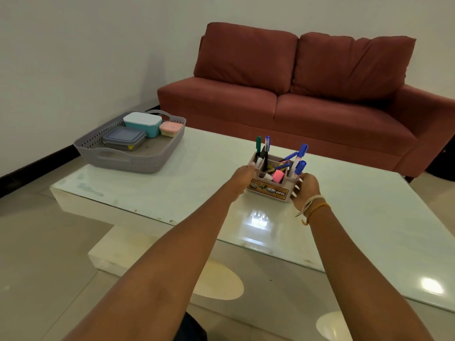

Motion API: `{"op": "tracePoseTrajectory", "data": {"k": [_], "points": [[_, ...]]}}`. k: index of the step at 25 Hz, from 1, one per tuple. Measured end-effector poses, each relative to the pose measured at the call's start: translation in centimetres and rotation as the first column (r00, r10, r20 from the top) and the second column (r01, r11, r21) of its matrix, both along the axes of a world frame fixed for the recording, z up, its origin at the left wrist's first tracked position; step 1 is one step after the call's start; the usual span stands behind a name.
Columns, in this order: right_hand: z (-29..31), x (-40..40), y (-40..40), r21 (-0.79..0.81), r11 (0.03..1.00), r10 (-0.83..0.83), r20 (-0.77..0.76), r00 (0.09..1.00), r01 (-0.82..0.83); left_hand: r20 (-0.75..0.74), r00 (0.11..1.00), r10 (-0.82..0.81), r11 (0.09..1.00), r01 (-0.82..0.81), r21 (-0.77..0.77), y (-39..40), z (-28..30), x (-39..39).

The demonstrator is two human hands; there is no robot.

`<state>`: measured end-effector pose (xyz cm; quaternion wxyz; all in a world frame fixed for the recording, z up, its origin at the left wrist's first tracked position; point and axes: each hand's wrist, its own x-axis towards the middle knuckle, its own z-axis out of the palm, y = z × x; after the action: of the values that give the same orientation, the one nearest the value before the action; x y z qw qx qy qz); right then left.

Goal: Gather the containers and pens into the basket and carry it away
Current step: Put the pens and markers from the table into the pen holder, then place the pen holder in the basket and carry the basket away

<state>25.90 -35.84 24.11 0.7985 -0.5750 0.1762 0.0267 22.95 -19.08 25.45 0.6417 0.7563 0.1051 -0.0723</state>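
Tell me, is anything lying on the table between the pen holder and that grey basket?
Nothing: in the head view, only bare glossy table separates the pen holder from the basket.

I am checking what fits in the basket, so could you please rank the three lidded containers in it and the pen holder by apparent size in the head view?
1. Pen holder; it sits nearer the camera, so its lead is unsure.
2. Teal container and flat grey-lidded container; these look alike.
3. Pink container, smallest.

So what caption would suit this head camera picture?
Both hands, left and right, grip a pen holder on the glass table; the basket holds three containers.
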Motion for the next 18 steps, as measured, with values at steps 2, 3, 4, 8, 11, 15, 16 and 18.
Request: {"op": "tracePoseTrajectory", "data": {"k": [2, 3, 4, 8, 11, 15, 16, 18], "points": [[-0.1, -0.2, 1.7, 0.025, 0.999, 0.034, 0.045, 0.998, -0.035, 0.073, 0.995, 0.073, 0.997, -0.071, -0.03, 1.4, -1.1, -0.2], [-0.2, -0.2, 2.7, 0.032, 0.997, 0.064, 0.065, 0.996, -0.066, 0.092, 0.988, 0.122, 0.99, -0.114, -0.088, 2.4, -1.4, -0.5], [-0.2, -0.2, 3.9, 0.028, 0.994, 0.102, 0.084, 0.991, -0.104, 0.095, 0.982, 0.161, 0.977, -0.146, -0.153, 3.5, -1.7, -0.9], [0.5, 0.0, 9.3, -0.047, 0.983, 0.178, 0.075, 0.981, -0.175, 0.079, 0.951, 0.3, 0.929, -0.272, -0.249, 7.7, -1.5, -3.3], [2.7, 0.2, 13.7, -0.131, 0.962, 0.253, 0.079, 0.964, -0.241, 0.06, 0.893, 0.447, 0.848, -0.401, -0.346, 11.4, 0.3, -4.8], [7.6, 1.4, 20.5, -0.218, 0.895, 0.424, 0.146, 0.894, -0.389, 0.054, 0.813, 0.58, 0.76, -0.515, -0.396, 17.2, 4.5, -5.6], [8.9, 1.8, 22.2, -0.211, 0.883, 0.453, 0.157, 0.877, -0.419, 0.055, 0.81, 0.584, 0.748, -0.511, -0.424, 18.7, 5.7, -5.5], [10.4, 2.8, 25.6, -0.174, 0.866, 0.496, 0.172, 0.851, -0.469, 0.055, 0.812, 0.581, 0.737, -0.496, -0.46, 21.4, 7.3, -5.2]]}}
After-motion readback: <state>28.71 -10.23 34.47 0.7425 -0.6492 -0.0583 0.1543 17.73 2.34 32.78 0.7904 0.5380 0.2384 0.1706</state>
